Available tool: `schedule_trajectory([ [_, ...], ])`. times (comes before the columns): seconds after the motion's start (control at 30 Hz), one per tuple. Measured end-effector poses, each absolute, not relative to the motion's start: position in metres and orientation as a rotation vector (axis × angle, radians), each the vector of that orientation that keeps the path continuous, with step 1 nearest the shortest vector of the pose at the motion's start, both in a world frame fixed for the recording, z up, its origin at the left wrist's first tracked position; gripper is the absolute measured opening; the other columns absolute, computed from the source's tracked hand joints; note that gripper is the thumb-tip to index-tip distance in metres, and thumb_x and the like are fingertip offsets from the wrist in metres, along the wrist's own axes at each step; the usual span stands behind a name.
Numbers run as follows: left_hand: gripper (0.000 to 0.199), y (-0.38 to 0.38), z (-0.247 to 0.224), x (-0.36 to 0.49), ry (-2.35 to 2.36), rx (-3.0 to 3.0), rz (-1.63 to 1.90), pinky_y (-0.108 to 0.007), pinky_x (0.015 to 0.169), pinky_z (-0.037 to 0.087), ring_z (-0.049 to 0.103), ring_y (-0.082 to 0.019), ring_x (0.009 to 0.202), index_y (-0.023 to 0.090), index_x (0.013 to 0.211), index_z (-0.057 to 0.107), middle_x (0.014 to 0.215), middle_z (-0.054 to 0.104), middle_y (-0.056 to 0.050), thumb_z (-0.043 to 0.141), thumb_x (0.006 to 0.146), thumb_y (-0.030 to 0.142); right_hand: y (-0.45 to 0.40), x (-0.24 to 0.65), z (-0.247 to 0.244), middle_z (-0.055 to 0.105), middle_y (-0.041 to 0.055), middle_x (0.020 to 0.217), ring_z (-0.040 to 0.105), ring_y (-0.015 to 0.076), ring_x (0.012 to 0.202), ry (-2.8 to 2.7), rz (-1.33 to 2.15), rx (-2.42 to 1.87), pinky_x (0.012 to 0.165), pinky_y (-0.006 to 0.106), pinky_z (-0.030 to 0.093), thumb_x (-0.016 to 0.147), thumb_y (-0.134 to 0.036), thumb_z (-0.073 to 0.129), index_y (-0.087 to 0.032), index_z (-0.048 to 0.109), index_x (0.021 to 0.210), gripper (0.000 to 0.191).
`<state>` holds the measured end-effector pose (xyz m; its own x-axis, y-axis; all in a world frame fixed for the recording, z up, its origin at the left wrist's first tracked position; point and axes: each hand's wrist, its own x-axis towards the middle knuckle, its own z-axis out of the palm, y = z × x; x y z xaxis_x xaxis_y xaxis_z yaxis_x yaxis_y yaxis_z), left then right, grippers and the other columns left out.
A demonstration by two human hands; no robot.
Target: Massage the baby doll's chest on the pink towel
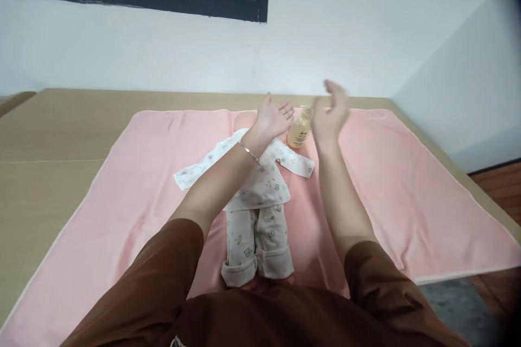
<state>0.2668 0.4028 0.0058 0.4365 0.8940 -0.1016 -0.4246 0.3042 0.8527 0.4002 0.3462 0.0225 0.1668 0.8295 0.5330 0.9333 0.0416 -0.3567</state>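
Note:
A doll-like figure in a white patterned top (264, 184) and matching trousers (272, 233) lies on a pink blanket (154, 162); part of its head (244, 119) shows behind my left forearm. My left hand (275, 118) is over the upper end of the figure, palm up, fingers spread, holding nothing. A bottle of yellowish liquid (299, 131) stands between my hands. My right hand (331, 116) is raised just right of the bottle, blurred by motion, its fingers bent and apart with nothing seen in them.
The blanket covers much of a wooden table (49, 135). A white wall (325, 27) rises behind the table's back edge, with a dark window frame (163, 5) at the upper left. Brown floor (500, 190) shows at the right.

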Motion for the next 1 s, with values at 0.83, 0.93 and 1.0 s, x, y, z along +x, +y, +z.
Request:
schedule_trajectory([
  [0.83,0.066,0.332,0.005,0.195,0.640,0.758,1.024,-0.046,0.117,0.049,0.051,-0.025,0.148,0.023,0.140,0.059,0.153,0.057,-0.015,0.024,0.098,0.060,0.367,0.372,-0.018,0.027,0.0200,0.171,0.018,0.0294,0.161,-1.613,-0.023,-2.012,0.126,0.070,0.008,0.106,-0.040,0.022,-0.012,0.043,0.154,0.060],
  [0.93,0.061,0.314,0.012,0.170,0.667,0.788,1.018,-0.046,0.119,0.047,0.053,-0.025,0.146,0.027,0.128,0.067,0.147,0.063,-0.012,0.024,0.098,0.058,0.368,0.376,-0.019,0.023,0.0198,0.172,0.015,0.0296,0.162,-1.627,0.003,-2.002,0.126,0.070,0.009,0.106,-0.041,0.023,-0.013,0.041,0.156,0.060],
  [1.0,0.056,0.308,0.016,0.159,0.682,0.821,1.021,-0.048,0.119,0.047,0.054,-0.026,0.145,0.028,0.121,0.071,0.143,0.066,-0.011,0.027,0.098,0.056,0.368,0.377,-0.017,0.018,0.0216,0.173,0.011,0.0312,0.163,-1.620,0.038,-2.009,0.127,0.068,0.008,0.105,-0.042,0.027,-0.010,0.040,0.157,0.062],
])
